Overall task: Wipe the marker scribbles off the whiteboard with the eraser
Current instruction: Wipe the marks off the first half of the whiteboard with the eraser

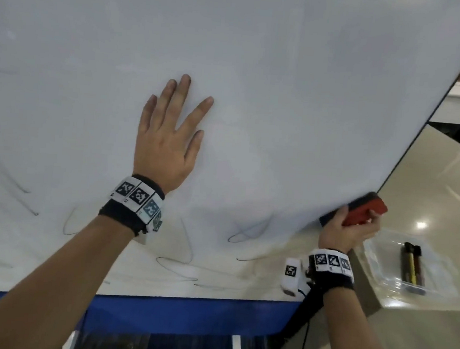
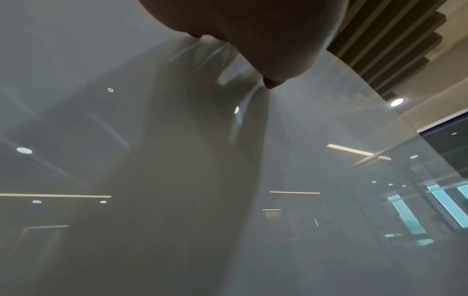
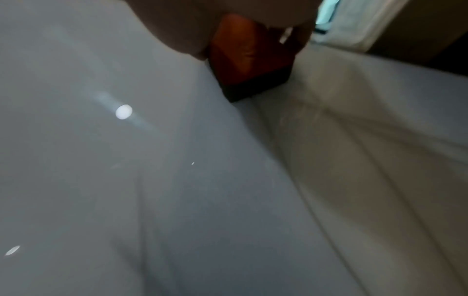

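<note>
Red plastic on top and dark felt beneath, the block-shaped whiteboard eraser sits at the right edge of the large glossy white whiteboard, with the right hand wrapped round it, fingers curled over its back and the felt face turned to the surface. The left hand lies flat near the middle of the board, fingers straight and spread, bracing it. Thin dark marker scribbles loop across the lower band of the board, from below the left wrist to just left of the eraser, so most of the wiping looks still to be done. To do this stroke well, I judge the felt should be kept flat rather than riding on one corner, as the right wrist view suggests it may be tilted, and drawn leftward in overlapping passes with firm, even pressure. The bracing palm will need shifting clear of the loops beneath it. On the pale counter to the right, a clear plastic tray holds dark markers, well clear of the stroke.
</note>
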A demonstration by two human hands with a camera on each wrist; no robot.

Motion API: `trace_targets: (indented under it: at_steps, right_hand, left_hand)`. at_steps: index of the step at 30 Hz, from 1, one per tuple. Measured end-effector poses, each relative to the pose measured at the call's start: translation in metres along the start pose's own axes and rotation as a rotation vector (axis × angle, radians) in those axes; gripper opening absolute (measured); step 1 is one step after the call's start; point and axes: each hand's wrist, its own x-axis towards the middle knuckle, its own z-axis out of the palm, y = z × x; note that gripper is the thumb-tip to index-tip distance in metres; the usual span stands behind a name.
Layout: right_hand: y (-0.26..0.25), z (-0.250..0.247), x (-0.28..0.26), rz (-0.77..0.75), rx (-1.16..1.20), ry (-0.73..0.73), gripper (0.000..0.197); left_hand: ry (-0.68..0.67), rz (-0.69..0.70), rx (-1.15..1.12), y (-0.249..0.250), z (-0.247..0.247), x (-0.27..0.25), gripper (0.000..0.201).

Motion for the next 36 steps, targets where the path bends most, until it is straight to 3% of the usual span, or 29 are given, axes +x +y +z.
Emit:
trace_targets:
  at_steps: [2, 4, 8, 9, 11, 14, 16, 17, 18, 21, 22, 24, 26, 28, 30, 31, 33, 36]
  right_hand:
    - [-0.004, -0.002, 0.009, 0.142, -0.031, 0.041, 0.054]
    - [-0.023, 0.008, -0.002, 0.101, -0.034, 0.001, 0.058]
    - [-0.054, 0.021, -0.059, -0.415, -0.115, -0.427, 0.047]
    - [-0.047, 0.021, -0.065, -0.459, -0.14, -0.459, 0.044]
    - [-0.008, 0.011, -0.061, -0.314, -0.148, -0.392, 0.045]
    - [0.043, -0.013, -0.049, 0.178, -0.029, -0.115, 0.054]
    - [0.044, -0.013, -0.05, 0.468, -0.019, 0.003, 0.057]
    - [0.033, -0.006, -0.052, 0.468, 0.003, 0.013, 0.058]
    - [0.017, 0.002, -0.056, 0.376, 0.042, -0.022, 0.058]
    - [-0.031, 0.019, -0.075, -0.086, 0.061, -0.266, 0.051]
    - [-0.036, 0.022, -0.078, -0.168, 0.041, -0.316, 0.049]
    - [-0.022, 0.021, -0.076, -0.183, 0.018, -0.269, 0.048]
    - [0.011, 0.01, -0.067, -0.013, 0.055, -0.147, 0.053]
    - [0.039, 0.0, -0.061, 0.302, 0.112, 0.023, 0.062]
    - [0.044, 0.001, -0.059, 0.599, 0.161, 0.178, 0.065]
    - [0.035, 0.007, -0.059, 0.665, 0.163, 0.221, 0.064]
    - [0.006, 0.021, -0.064, 0.572, 0.169, 0.197, 0.059]
    - [-0.03, 0.03, -0.093, 0.033, 0.107, -0.12, 0.052]
  left_hand:
    - [0.002, -0.043, -0.024, 0.007, 0.004, 0.0, 0.055]
    - [0.016, -0.085, -0.036, 0.015, 0.008, 0.0, 0.055]
    - [0.042, -0.141, -0.086, 0.028, 0.011, -0.001, 0.055]
    - [0.036, -0.153, -0.093, 0.029, 0.011, -0.002, 0.056]
    - [0.012, -0.162, -0.087, 0.029, 0.011, -0.007, 0.059]
    - [-0.024, -0.142, -0.043, 0.023, 0.011, -0.02, 0.062]
    - [-0.027, -0.13, -0.024, 0.02, 0.013, -0.029, 0.062]
    - [-0.019, -0.135, -0.023, 0.021, 0.015, -0.031, 0.062]
    - [-0.012, -0.148, -0.026, 0.023, 0.017, -0.031, 0.062]
    - [0.006, -0.193, -0.048, 0.032, 0.022, -0.03, 0.062]
    - [0.01, -0.199, -0.048, 0.033, 0.022, -0.03, 0.061]
    - [-0.01, -0.194, -0.037, 0.032, 0.022, -0.03, 0.062]
    - [-0.031, -0.169, -0.02, 0.026, 0.02, -0.032, 0.063]
    - [-0.036, -0.144, -0.014, 0.022, 0.017, -0.034, 0.063]
    - [-0.035, -0.134, -0.025, 0.02, 0.016, -0.036, 0.063]
    - [-0.032, -0.138, -0.033, 0.021, 0.017, -0.037, 0.063]
    - [-0.028, -0.16, -0.047, 0.023, 0.02, -0.036, 0.063]
    - [-0.019, -0.188, -0.061, 0.028, 0.023, -0.036, 0.063]
